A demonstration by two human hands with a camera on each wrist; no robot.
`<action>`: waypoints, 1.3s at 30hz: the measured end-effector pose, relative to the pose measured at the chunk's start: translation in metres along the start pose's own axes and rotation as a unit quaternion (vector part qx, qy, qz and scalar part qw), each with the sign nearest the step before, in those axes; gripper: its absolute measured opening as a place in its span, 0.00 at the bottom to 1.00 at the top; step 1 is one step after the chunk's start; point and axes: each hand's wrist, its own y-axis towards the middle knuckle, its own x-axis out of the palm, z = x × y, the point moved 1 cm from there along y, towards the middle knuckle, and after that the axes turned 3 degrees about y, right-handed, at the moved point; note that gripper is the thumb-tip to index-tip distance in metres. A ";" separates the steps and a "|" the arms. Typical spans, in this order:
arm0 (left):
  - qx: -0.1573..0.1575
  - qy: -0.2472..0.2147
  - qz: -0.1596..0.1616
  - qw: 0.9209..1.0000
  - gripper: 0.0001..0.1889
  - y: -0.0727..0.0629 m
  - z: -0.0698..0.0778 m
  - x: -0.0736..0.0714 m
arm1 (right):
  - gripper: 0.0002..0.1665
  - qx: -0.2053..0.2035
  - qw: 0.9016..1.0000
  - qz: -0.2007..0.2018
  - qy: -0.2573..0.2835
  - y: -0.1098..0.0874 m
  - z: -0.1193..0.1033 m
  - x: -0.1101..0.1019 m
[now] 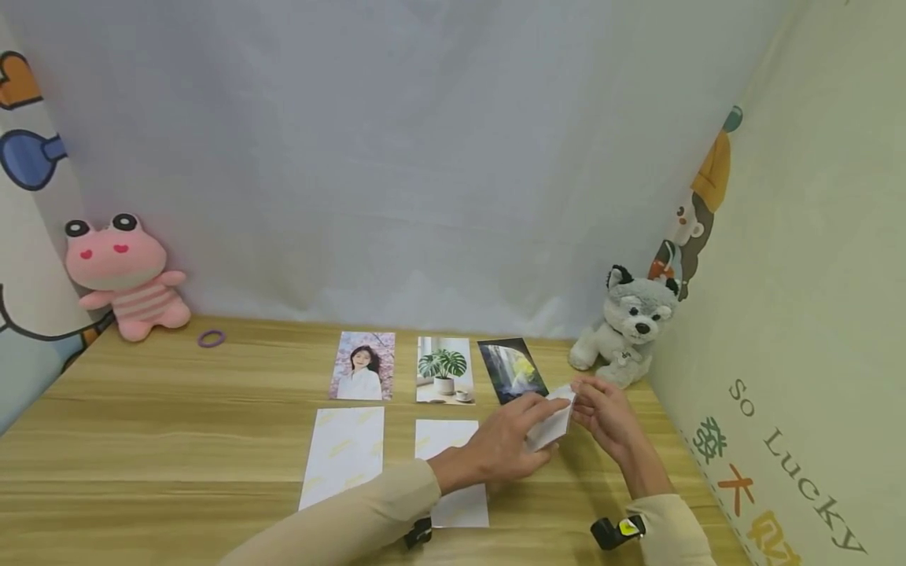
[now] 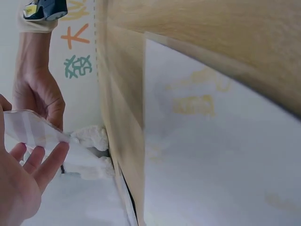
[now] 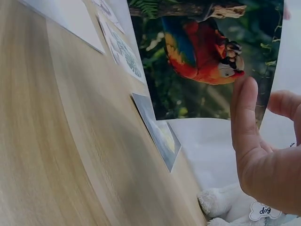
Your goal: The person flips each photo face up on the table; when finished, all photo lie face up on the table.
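Both hands hold one photo print (image 1: 552, 428) raised over the right side of the table. Its white back faces the head view, while the right wrist view shows a red parrot picture (image 3: 202, 56) on the other face. My left hand (image 1: 504, 442) grips the print along its left and lower part. At the opposite edge my right hand (image 1: 607, 417) pinches it with thumb and fingers. Just beyond the hands lies a dark waterfall photo (image 1: 511, 365). Partly under the left forearm is a face-down print (image 1: 456, 509) with a white back.
A portrait photo (image 1: 364, 369) and a potted-plant photo (image 1: 444, 371) lie face up in the back row. Another face-down print (image 1: 347, 452) is at front left. A husky plush (image 1: 630, 326) sits by the right wall; a pink frog plush (image 1: 123, 271) and purple ring (image 1: 211, 338) stay far left.
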 end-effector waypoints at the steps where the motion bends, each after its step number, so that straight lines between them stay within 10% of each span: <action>1: 0.003 -0.004 0.000 1.000 0.31 0.001 0.001 -0.001 | 0.06 -0.002 1.000 0.004 0.001 -0.001 0.000 0.001; 9: -0.014 -0.070 -0.008 0.997 0.28 0.004 0.002 -0.005 | 0.04 -0.016 0.999 0.030 0.021 -0.004 -0.001 0.008; 19: -0.034 -0.116 0.097 0.988 0.16 0.004 -0.004 -0.003 | 0.14 -0.028 0.994 0.104 0.013 -0.004 -0.001 0.020; 39: -0.056 -0.153 0.143 0.976 0.14 0.002 -0.007 -0.003 | 0.20 -0.031 0.991 0.126 -0.013 -0.002 -0.001 0.022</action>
